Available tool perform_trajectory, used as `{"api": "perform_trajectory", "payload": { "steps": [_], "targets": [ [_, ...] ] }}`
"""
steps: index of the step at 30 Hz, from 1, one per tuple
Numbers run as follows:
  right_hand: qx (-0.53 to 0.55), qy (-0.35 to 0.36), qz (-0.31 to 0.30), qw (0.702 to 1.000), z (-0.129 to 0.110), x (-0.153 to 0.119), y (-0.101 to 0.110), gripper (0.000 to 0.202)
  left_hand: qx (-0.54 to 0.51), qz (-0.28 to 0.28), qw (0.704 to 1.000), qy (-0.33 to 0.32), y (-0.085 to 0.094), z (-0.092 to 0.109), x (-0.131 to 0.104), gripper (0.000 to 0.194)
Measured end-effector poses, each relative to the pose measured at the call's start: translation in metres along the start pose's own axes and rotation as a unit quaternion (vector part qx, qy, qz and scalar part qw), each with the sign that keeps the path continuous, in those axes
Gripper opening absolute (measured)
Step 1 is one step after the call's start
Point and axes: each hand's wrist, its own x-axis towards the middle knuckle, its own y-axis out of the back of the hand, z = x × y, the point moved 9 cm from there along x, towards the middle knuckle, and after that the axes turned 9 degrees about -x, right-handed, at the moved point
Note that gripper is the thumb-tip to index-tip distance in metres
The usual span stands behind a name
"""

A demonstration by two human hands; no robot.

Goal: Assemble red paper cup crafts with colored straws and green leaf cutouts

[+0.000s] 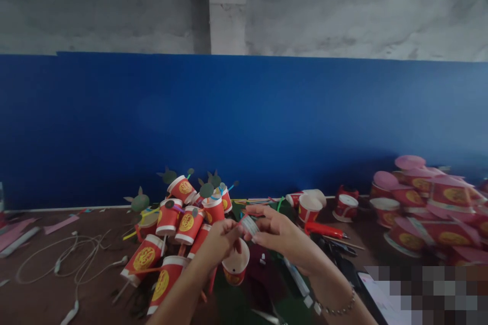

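My left hand (224, 244) pinches one side of a small pale, striped piece (249, 226) that has some red at its edge. On the other side, my right hand (280, 231) has its thumb and fingers closed around the same piece. Blur keeps me from telling exactly what it is. Just below both hands a red paper cup (236, 264) stands upright with its open mouth up and a small dark hole in its side. Left of my left forearm lies a pile of red paper cups (188, 226) with sticks, coloured strips and dark green eared cutouts attached.
White earphones (76, 264) lie tangled at left. Scissors (269, 315) lie near the front edge. A red tool (326, 230), a tape dispenser (346, 205) and a phone (385, 294) are at right, beside stacked red cups with pink paper (438, 208). A blue wall panel (244, 122) stands behind.
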Motion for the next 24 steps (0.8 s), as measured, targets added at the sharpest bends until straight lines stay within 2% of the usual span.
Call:
{"api": "perform_trajectory", "payload": {
  "steps": [3,6,16,24],
  "targets": [
    [-0.049,-0.014,0.02,0.999,0.005,0.001,0.005,0.056,-0.03,0.044,0.999,0.007,0.006,0.003,-0.001,0.036],
    [-0.088,-0.017,0.031,0.995,0.003,0.002,0.006,0.051,-0.04,0.06,0.997,-0.002,0.007,0.007,-0.002,0.034],
    [-0.155,-0.002,0.049,0.987,-0.006,0.001,0.007,0.041,-0.029,0.069,0.996,-0.046,0.011,0.016,-0.003,0.04],
    [-0.174,0.004,0.049,0.984,-0.005,0.001,0.008,0.046,-0.05,0.06,0.995,-0.054,0.011,0.019,-0.005,0.038]
  ]
}}
